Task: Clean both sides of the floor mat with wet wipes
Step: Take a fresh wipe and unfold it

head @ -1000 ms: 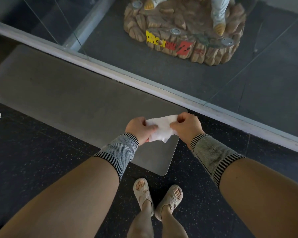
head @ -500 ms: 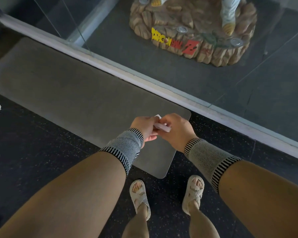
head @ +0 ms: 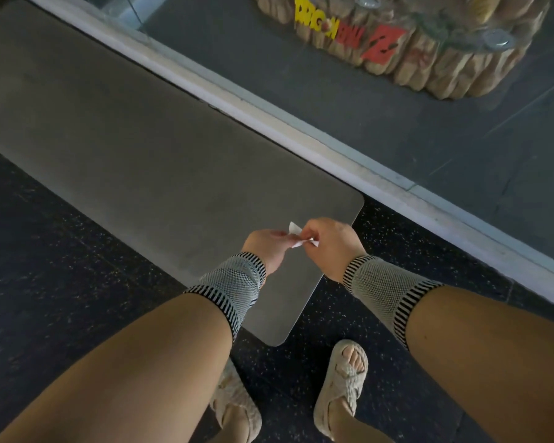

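Note:
A long grey floor mat (head: 135, 148) lies flat on the dark speckled floor, alongside a white threshold strip. Above its near right corner I hold a folded white wet wipe (head: 298, 236) between both hands. My left hand (head: 266, 247) pinches its left end and my right hand (head: 330, 244) pinches its right end. Only small white corners of the wipe show between my fingers. Both wrists wear knitted striped sleeves. The hands are in the air above the mat and do not touch it.
A white threshold (head: 301, 129) with a glass pane runs diagonally behind the mat. Behind the glass stands a rock-shaped statue base (head: 429, 55) with coloured letters. My sandalled feet (head: 343, 385) stand on the dark floor just off the mat's near corner.
The wipe was spread open between my hands and is now folded small. My hands have come closer together, and my feet have stepped apart. The view has moved nearer the mat.

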Demonstrator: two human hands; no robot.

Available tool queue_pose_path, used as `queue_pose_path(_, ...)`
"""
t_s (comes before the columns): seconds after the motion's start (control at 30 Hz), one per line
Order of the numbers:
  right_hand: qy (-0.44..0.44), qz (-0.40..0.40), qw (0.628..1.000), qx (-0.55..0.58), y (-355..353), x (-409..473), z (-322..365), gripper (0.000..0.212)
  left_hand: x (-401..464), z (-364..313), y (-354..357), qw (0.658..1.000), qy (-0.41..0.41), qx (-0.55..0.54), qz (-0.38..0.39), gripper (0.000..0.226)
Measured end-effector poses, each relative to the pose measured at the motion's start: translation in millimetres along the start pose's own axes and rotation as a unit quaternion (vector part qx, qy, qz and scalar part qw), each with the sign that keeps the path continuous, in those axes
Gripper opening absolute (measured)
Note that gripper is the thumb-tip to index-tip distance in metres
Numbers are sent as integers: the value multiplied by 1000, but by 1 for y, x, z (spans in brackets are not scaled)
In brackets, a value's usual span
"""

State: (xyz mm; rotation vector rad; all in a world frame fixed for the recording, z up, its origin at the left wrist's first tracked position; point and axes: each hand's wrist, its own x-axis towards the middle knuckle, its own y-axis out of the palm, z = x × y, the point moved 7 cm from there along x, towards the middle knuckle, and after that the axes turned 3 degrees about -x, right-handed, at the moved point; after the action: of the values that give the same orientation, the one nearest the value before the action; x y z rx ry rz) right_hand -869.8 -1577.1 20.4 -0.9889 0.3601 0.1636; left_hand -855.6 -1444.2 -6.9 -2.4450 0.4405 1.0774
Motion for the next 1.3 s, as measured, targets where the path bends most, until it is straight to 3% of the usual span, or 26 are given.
queue_pose_path(0.23, -52, 6, 998, -46, 114, 85, -87, 7, 132, 64, 47, 986, 72, 148, 13, 46)
queue_pose_path(0.4, -69, -21, 991, -113, 156, 151, -150, 15, 224, 94, 63, 966, 108, 232, -26, 29)
queue_pose_path(0.57, -79, -40, 981, -174, 173, 198, -198, 16, 292, 114, 89, 924, 135, 357, -14, 39)
queue_pose_path(0.77, -109, 3, 965, -240, 210, 223, -222, 20, 326, 147, 120, 864, 164, 475, 11, 64)
queue_pose_path(0.9, -127, 55, 954, -264, 262, 214, -234, 31, 341, 170, 141, 838, 159, 521, 34, 88)
queue_pose_path(1.0, -159, 49, 951, -261, 289, 204, -240, 24, 353, 180, 151, 831, 144, 536, 37, 101)
queue_pose_path(1.13, -167, 26, 965, -198, 293, 198, -254, 30, 359, 179, 151, 826, 145, 543, 23, 101)
queue_pose_path(1.3, -132, 13, 962, -240, 262, 213, -291, 26, 360, 168, 150, 831, 145, 536, 8, 87)
